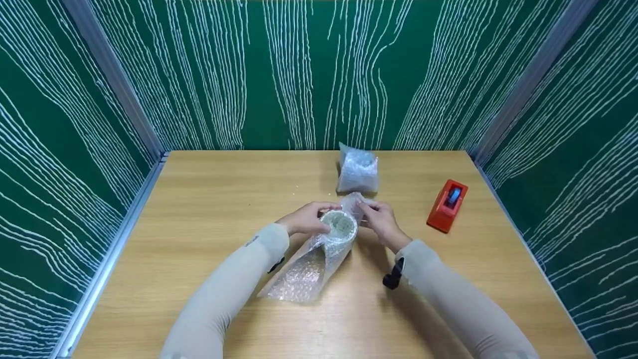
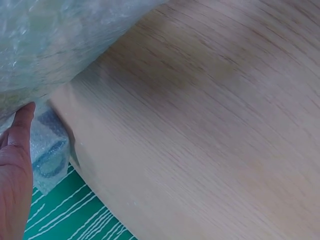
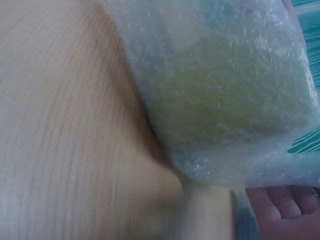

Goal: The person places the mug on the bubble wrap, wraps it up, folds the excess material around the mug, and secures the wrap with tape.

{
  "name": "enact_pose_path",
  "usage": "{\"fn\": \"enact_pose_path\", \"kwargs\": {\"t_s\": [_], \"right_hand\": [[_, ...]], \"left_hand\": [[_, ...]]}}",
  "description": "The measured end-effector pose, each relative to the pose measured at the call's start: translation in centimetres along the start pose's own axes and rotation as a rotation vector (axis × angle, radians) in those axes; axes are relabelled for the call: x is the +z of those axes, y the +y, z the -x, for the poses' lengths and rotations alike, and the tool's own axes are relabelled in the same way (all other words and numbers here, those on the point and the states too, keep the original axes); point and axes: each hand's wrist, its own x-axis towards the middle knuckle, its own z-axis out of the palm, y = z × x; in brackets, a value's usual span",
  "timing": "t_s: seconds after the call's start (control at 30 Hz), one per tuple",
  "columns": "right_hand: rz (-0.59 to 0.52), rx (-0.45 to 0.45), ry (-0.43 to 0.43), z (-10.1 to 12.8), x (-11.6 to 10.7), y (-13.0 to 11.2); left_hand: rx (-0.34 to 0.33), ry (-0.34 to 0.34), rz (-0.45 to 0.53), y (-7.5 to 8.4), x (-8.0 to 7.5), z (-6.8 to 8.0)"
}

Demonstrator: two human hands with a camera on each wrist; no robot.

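A sheet of bubble wrap [image 1: 305,271] is wound around a round, cup-like thing [image 1: 340,225] in the middle of the table. A loose flap of the sheet trails toward the front left. Through the layers in the right wrist view, the wrapped thing [image 3: 225,90] looks yellowish green. My left hand [image 1: 310,218] holds its left side, thumb at the rim and fingers behind. On the far right side, my right hand [image 1: 383,225] pinches the other end of the bubble wrap. The left wrist view shows fingers [image 2: 22,125] against the wrap.
Behind the hands, near the table's back edge, stands another bubble-wrapped bundle [image 1: 359,172]. A red tape dispenser [image 1: 447,205] with a blue roll sits to the right on the wooden table [image 1: 214,199]. Green walls with white lines [image 1: 279,75] surround the table's back and sides.
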Motion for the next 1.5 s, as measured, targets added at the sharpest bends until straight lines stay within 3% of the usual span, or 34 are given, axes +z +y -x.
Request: {"fn": "enact_pose_path", "kwargs": {"t_s": [0.33,0.5,0.67,0.97,1.23,1.5], "right_hand": [[0.026,-0.098,-0.054,1.0,0.4,-0.2],[0.084,-0.161,-0.109,1.4,0.5,-0.3],[0.155,-0.199,-0.148,1.6,0.4,-0.4],[0.287,-0.303,-0.142,2.1,0.6,-0.4],[0.387,-0.399,-0.080,2.7,1.4,-0.2],[0.471,-0.569,-0.087,3.0,1.7,0.1]], "left_hand": [[0.030,0.015,0.037,-0.2,0.2,0.0],[0.068,0.012,0.073,-0.5,0.4,-0.3],[0.058,0.021,0.091,-0.7,0.5,-0.4],[0.039,0.027,0.103,-0.6,0.6,-0.1],[0.082,0.021,0.154,-0.7,0.6,0.0],[0.102,0.003,0.149,-0.8,0.4,0.2]]}}
